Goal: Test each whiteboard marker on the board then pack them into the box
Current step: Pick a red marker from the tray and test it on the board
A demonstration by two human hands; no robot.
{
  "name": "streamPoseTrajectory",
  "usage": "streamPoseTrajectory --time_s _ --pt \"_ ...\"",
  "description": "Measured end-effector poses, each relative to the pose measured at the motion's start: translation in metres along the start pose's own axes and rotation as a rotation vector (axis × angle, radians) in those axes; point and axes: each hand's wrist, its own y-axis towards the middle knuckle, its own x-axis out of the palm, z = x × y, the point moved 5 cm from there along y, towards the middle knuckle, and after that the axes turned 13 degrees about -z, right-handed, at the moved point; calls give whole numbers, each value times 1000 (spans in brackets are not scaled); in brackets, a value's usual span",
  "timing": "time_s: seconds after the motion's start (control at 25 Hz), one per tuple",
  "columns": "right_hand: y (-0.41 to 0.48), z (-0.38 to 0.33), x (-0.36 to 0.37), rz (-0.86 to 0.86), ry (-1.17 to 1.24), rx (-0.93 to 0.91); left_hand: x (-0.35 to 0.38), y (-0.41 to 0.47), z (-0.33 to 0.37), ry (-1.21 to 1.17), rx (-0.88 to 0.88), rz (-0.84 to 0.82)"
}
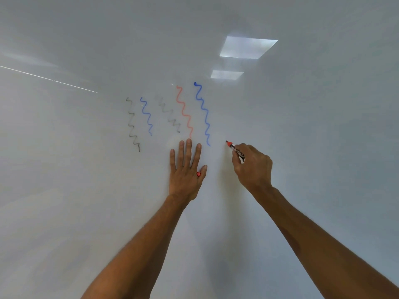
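Red marker is gripped by right hand, tip held at whiteboard; left hand is pressed flat, fingers straight, below five squiggles.

Bare whiteboard lies open above and to the right of the marker tip, while the left hand, flat against it, blocks the way leftward.

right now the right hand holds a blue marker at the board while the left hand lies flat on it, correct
Not blue: the head view shows a red marker in the right hand. The left hand does lie flat on the board.
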Motion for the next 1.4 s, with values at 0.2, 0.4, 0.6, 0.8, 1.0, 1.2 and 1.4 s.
streamPoseTrajectory --time_s 0.2,0.4,0.6,0.8,1.0,1.2,1.4 --pt "-16 2 1 -98 -8 51 -3 0 0 19 11 -23" --pt "-16 7 -17 -117 264 164 -12 -5 -2 -32 11 -32" --pt "-20 3 -28 -120 688 364 -35 -15 8 -445 -12 98" --pt "-30 -9 -30 -194 1106 490 -61 -21 21 -1326 -314 36" --pt "-46 -33 -38 -413 1237 422 -51 -34 24 -2070 -629 -333" --pt "-52 -50 -41 -465 1167 336 -55 -42 30 -2158 -563 -418" --pt "-54 -54 -43 -450 1162 325 -61 -46 33 -2143 -527 -473"
